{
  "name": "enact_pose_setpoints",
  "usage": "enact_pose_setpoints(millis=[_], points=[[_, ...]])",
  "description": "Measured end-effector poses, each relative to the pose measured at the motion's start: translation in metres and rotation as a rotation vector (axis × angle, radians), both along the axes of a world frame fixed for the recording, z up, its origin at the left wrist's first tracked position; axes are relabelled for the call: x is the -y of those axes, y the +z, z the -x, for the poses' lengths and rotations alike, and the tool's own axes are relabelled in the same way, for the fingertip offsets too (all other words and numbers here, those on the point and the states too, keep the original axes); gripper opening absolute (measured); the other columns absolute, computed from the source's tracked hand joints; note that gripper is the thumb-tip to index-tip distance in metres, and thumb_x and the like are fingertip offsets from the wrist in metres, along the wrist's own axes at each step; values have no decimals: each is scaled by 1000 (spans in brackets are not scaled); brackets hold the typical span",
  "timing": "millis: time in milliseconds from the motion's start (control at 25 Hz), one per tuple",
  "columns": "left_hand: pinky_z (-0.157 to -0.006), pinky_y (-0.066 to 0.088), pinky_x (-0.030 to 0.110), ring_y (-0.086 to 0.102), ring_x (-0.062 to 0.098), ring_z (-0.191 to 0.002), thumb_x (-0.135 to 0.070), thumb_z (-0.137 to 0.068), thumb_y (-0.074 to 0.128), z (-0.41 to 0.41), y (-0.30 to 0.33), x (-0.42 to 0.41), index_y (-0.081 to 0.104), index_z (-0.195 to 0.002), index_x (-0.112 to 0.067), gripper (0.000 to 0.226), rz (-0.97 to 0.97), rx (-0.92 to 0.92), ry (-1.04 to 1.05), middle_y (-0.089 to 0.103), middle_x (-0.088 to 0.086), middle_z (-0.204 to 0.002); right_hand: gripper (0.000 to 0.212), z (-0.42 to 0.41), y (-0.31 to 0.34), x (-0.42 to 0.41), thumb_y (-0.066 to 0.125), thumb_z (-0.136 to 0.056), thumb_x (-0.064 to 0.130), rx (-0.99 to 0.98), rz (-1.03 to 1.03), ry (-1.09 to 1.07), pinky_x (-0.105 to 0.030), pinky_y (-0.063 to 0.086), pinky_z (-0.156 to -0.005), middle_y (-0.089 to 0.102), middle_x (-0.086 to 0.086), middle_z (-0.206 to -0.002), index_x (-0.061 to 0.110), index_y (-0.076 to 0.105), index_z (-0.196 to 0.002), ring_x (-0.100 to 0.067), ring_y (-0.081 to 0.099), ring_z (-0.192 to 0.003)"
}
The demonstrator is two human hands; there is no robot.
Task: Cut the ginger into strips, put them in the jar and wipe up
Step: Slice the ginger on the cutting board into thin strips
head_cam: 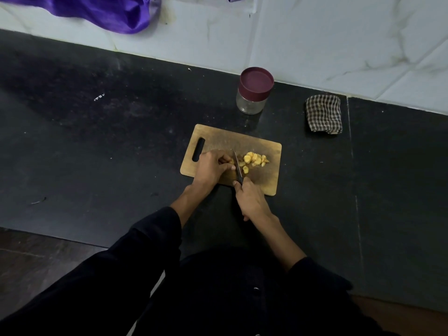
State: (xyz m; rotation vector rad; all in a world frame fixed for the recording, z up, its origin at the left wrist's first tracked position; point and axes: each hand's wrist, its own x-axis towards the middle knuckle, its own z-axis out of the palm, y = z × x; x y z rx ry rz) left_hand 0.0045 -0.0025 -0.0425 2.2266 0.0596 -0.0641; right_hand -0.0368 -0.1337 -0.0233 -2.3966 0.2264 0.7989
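Observation:
A wooden cutting board [265,183] lies on the black counter. Yellow cut ginger pieces [254,160] are heaped on its right half. My left hand [211,167] grips the uncut ginger, which is mostly hidden under my curled fingers. My right hand [251,200] grips the handle of a knife [237,163], whose blade stands just right of my left fingertips. A glass jar [251,103] with its maroon lid on stands beyond the board, near the wall.
A folded checked cloth [323,113] lies to the right of the jar on the black counter [97,141]. Purple fabric [104,13] hangs over the white tiled wall at the far left. The counter's near edge runs at bottom left.

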Motion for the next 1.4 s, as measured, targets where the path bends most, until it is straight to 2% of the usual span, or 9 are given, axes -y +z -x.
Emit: enact_pose_setpoints(millis=[200,400,480,560,680,760,1080,1200,1400], points=[[-79,54,27,64,10,-84,-12,-75,77,-3,-4,-2,71,-91,-9,17,6,-7,-10,70,2,-89,27,-7,0,-4,38,-107,33,-3,16,16,-47,61,-71,55,-8,-96,10,47,-117,-28,67,-84],[-78,56,30,66,9,-81,-11,-72,79,-3,-7,-1,72,-88,-9,17,27,-4,2,71,0,-86,19,-11,0,-9,39,-106,32,-38,45,33,-44,62,-67,53,-6,-89,13,45,-105,-27,68,-78],[-78,56,29,66,9,-81,-11,-72,79,-3,-7,-1,72,-88,-9,18,29,-4,0,71,1,-85,22,-12,-2,-7,40,-106,32,-22,57,33,-47,61,-73,53,-5,-87,12,49,-108,-28,68,-82],[-78,54,24,65,9,-82,-13,-72,79,-2,-7,0,72,-90,-8,20,21,-4,1,71,1,-87,27,-9,-4,-2,40,-106,33,-2,75,37,-49,59,-78,54,-7,-91,10,52,-112,-29,66,-87],[-71,45,5,62,6,-84,-16,-77,76,-2,-3,-2,72,-95,-8,21,18,4,23,72,2,-93,29,-1,-7,5,40,-105,35,37,101,33,-50,58,-79,54,-6,-95,11,53,-113,-29,64,-92],[-68,41,1,60,2,-85,-19,-81,73,-5,-2,-5,72,-97,-9,19,28,-5,17,71,0,-96,29,0,-5,11,39,-105,36,50,106,17,-49,58,-80,53,-4,-94,11,53,-113,-28,64,-92],[-74,42,6,58,4,-86,-19,-88,65,2,-3,-1,71,-101,-10,17,-56,86,-53,69,1,-100,25,-2,5,27,39,-105,39,91,40,-54,-45,61,-68,54,-1,-90,16,50,-108,-24,65,-80],[-82,50,21,61,10,-89,-17,-85,68,4,-7,-2,69,-108,-10,24,-105,83,-97,67,4,-108,22,-1,7,29,39,-105,40,76,19,-52,-36,60,-56,54,-2,-93,20,46,-106,-21,65,-76],[-79,53,26,62,12,-86,-17,-87,67,7,-7,0,63,-116,-11,30,-52,82,-36,66,3,-103,20,1,8,26,39,-105,40,57,12,-47,-33,59,-53,54,-2,-93,20,45,-107,-21,64,-77]])
